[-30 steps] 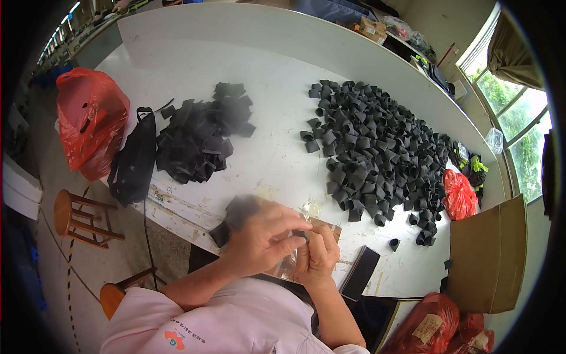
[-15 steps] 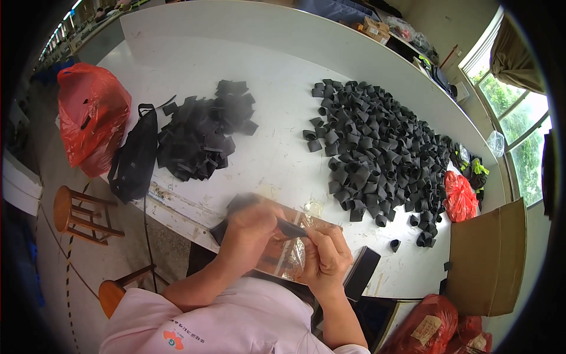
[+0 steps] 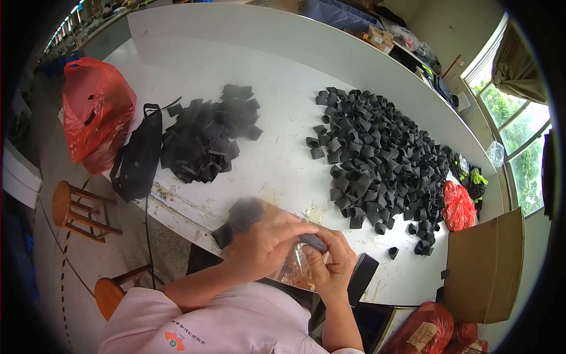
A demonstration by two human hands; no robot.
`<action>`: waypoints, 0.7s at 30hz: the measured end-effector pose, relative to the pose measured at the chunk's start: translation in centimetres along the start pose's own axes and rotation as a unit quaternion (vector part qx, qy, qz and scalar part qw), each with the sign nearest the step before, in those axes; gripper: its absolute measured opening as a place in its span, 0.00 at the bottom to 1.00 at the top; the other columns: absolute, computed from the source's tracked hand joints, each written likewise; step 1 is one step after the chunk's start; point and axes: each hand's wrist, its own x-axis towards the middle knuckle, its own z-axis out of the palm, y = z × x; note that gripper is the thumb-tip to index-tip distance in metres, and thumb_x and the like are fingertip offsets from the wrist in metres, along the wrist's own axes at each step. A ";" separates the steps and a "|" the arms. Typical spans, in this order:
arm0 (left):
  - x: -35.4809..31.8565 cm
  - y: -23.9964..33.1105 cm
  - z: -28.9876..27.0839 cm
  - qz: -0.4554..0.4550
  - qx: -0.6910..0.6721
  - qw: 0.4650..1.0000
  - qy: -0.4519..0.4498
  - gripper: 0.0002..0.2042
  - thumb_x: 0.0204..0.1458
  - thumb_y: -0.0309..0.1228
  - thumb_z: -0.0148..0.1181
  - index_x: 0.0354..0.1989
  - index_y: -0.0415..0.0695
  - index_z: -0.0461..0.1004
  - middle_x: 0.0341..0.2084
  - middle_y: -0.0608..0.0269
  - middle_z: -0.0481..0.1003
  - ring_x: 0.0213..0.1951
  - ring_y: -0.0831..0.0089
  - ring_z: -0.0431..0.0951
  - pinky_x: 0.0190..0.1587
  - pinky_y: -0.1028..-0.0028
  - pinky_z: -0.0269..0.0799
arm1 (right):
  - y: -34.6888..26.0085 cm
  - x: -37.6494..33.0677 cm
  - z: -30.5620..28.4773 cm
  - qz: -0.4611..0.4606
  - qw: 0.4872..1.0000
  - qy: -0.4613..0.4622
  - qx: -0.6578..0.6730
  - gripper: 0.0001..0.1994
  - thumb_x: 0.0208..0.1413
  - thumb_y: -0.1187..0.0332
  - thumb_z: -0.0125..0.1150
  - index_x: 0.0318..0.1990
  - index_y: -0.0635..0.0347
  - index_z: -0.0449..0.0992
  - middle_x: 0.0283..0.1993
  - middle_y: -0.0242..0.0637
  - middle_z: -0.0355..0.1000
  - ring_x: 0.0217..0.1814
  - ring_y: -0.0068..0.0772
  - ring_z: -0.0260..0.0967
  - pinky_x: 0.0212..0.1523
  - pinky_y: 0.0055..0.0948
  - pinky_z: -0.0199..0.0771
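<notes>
Between my hands is a small dark fabric piece (image 3: 313,242), bent over and held above the front of the table. My right hand (image 3: 333,264) pinches it between thumb and fingers. Stretched across its upper edge, the fingers of my left hand (image 3: 264,246) close against its left end; the left thumb is partly hidden. Under the hands lies a brown board (image 3: 283,211) with clear, shiny film (image 3: 295,268) on it. Beside my left hand are loose flat black pieces (image 3: 245,213). A black oblong case (image 3: 362,277) sits right of my right hand.
A heap of curled black loops (image 3: 383,153) covers the table's right side. Flat black pieces (image 3: 203,138) pile up at the left, beside a black bag (image 3: 138,156) and a red plastic bag (image 3: 97,112). A cardboard box (image 3: 483,265) stands at the right edge, near a smaller red bag (image 3: 458,205).
My left hand has turned and its fingers have stretched rightward over the dark piece. The piece has bent and moved slightly right and down; my right hand still pinches it.
</notes>
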 end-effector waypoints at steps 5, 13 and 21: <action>0.8 -0.1 0.3 0.069 0.127 0.989 -0.027 0.07 0.46 0.16 0.53 0.33 0.38 0.74 0.22 0.63 0.70 0.25 0.76 0.70 0.28 0.80 0.66 | 2.8 -1.1 1.1 -0.062 0.997 0.011 -0.038 0.08 0.41 0.76 0.61 0.32 0.63 0.72 0.25 0.39 0.66 0.25 0.34 0.65 0.24 0.25 0.64; 0.0 -0.5 -0.2 -0.055 0.057 0.997 -0.012 0.05 0.45 0.18 0.55 0.31 0.38 0.73 0.21 0.63 0.71 0.21 0.77 0.69 0.24 0.81 0.64 | 2.7 -0.5 1.5 -0.064 0.998 0.014 -0.005 0.04 0.43 0.77 0.59 0.27 0.64 0.70 0.21 0.38 0.63 0.21 0.33 0.61 0.21 0.25 0.59; -0.6 -1.2 0.1 -0.036 0.066 0.997 0.016 0.02 0.46 0.19 0.55 0.28 0.38 0.73 0.21 0.64 0.71 0.22 0.81 0.69 0.25 0.82 0.64 | 2.3 -0.8 1.5 -0.069 0.996 0.015 -0.045 0.05 0.43 0.77 0.58 0.24 0.65 0.67 0.18 0.37 0.59 0.18 0.32 0.58 0.19 0.23 0.55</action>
